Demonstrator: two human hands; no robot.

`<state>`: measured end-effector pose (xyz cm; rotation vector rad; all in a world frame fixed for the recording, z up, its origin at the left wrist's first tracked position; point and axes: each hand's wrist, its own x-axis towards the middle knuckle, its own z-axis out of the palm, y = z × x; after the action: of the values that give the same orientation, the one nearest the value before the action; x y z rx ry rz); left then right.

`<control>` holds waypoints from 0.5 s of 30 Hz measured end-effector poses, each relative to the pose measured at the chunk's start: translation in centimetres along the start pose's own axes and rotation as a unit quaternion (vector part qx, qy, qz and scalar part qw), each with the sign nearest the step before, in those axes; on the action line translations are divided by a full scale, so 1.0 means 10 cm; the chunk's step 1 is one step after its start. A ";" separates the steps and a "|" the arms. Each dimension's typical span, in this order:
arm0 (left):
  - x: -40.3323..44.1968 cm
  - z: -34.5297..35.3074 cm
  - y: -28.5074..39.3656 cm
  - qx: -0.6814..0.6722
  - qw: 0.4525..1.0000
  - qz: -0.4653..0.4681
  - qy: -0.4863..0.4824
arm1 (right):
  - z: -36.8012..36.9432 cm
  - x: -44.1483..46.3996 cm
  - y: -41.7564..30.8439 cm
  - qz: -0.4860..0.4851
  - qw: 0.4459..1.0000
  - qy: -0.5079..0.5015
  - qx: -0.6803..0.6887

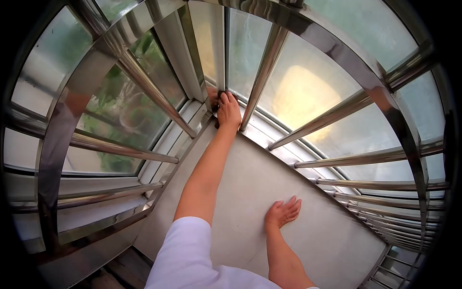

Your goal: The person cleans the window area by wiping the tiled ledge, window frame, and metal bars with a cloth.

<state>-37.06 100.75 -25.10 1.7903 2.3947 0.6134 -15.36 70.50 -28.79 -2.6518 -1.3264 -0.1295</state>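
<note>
My left hand reaches far into the corner where the two windows meet. Its fingers are bent over a small dark brown item, mostly hidden under the hand, so its kind cannot be made out. Right beside the hand stands a metal corner post of the railing. My right hand lies palm down on the pale, flat sill surface, fingers stretched out, holding nothing.
Shiny metal bars and a curved metal rail enclose both sides. Behind them are window panes in white frames. Green leaves show through the left glass. Dark boards lie below the sill at bottom left.
</note>
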 end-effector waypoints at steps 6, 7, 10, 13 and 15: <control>0.23 0.18 0.09 0.033 0.995 -0.076 -0.046 | 0.01 0.01 -0.03 -0.008 1.000 0.009 -0.001; 0.20 0.16 0.09 0.033 0.995 -0.076 -0.050 | 0.00 0.01 -0.02 -0.011 1.000 0.010 -0.007; 0.07 -0.06 0.04 0.006 0.997 -0.031 -0.077 | -0.02 0.01 -0.05 -0.009 1.000 0.005 -0.021; 0.02 -0.09 -0.01 -0.096 0.993 -0.009 -0.065 | -0.01 0.01 -0.05 0.000 1.000 0.000 -0.021; 0.03 0.13 -0.22 -0.135 0.984 0.114 -0.012 | -0.01 0.02 -0.04 -0.005 1.000 0.003 -0.021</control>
<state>-38.74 100.83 -27.10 1.9474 1.9900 0.8863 -15.54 70.81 -28.61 -2.6769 -1.3511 -0.1692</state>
